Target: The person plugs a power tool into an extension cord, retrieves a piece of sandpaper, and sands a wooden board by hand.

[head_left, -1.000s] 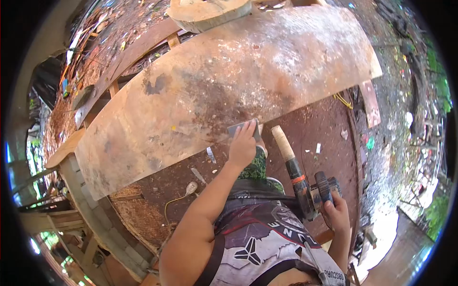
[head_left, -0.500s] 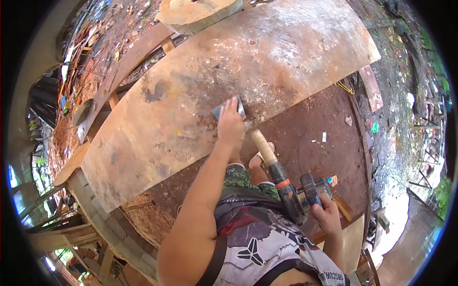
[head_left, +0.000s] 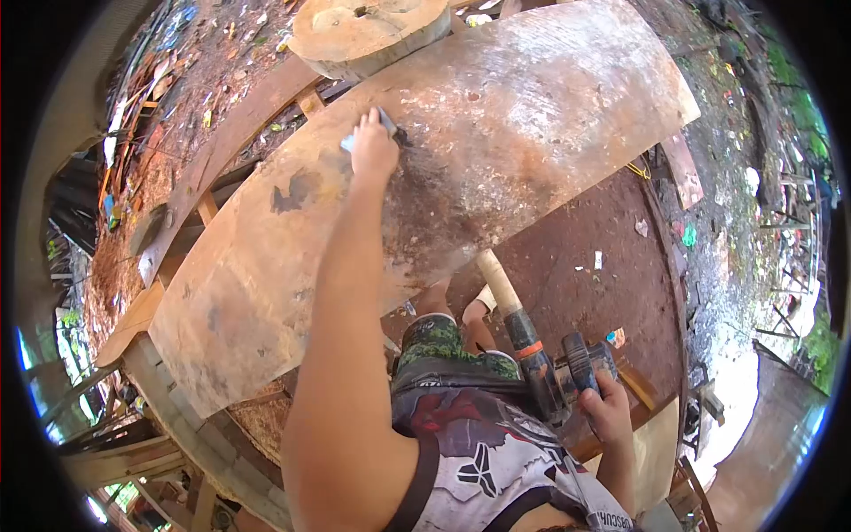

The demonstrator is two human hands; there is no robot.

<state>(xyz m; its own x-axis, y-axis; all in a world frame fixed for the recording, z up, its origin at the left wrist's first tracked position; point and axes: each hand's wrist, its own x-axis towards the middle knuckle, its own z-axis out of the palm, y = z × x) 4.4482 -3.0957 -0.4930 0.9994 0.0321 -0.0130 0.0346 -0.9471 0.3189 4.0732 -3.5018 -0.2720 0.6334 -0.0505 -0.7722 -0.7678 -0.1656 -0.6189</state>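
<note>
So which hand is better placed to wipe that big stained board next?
Probably the left hand: its fingers hold a flat grey rectangular piece on the broad, stained brown wooden board. The right hand is occupied, gripping a dark handheld tool.

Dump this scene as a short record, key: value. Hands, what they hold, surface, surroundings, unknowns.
left_hand: arm outstretched, hand on grey flat piece, against the board
right_hand: hand gripping dark tool beside the torso
tool_details: orange band; pale tube pointing toward the board's near edge
surface: large wooden board, stained, pale patches
far_edge: thick rounded wood slab
ground: reddish-brown soil, scattered litter
unknown: flat piece's exact type; whether the tool is running
</note>
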